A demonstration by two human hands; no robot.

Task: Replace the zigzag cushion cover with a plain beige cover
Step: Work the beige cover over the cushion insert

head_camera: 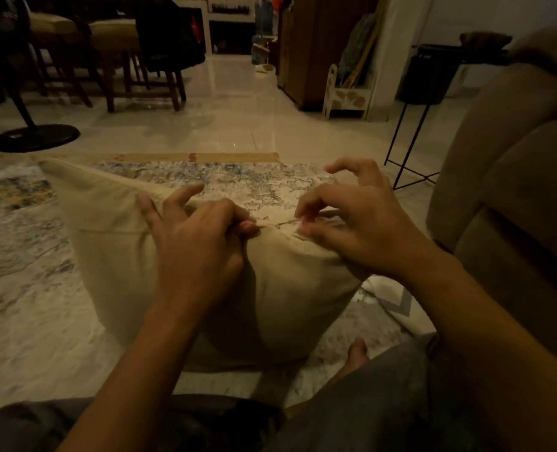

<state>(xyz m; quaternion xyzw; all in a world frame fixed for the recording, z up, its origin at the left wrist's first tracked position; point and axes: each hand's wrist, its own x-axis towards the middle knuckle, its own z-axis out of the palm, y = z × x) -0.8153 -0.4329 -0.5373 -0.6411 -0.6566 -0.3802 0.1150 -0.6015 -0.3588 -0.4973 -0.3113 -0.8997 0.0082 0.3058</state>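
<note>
A cushion in a plain beige cover point(114, 256) stands on the patterned rug in front of me. My left hand point(202, 243) pinches the cover's top edge near the middle, thumb and forefinger closed on the fabric. My right hand point(352, 230) pinches a small zip pull at the same edge, a little to the right, with its other fingers lifted. The short stretch of zip point(280, 224) between the hands looks closed. A pale cloth with a grey band point(398, 303) lies under my right forearm; whether it is the zigzag cover I cannot tell.
A brown sofa point(512, 190) rises at the right. A black wire-legged stand point(411, 138) is beside it. A fan base point(35, 137) and wooden chairs point(140, 79) stand at the far left on the glossy tiles. My knees fill the bottom of the view.
</note>
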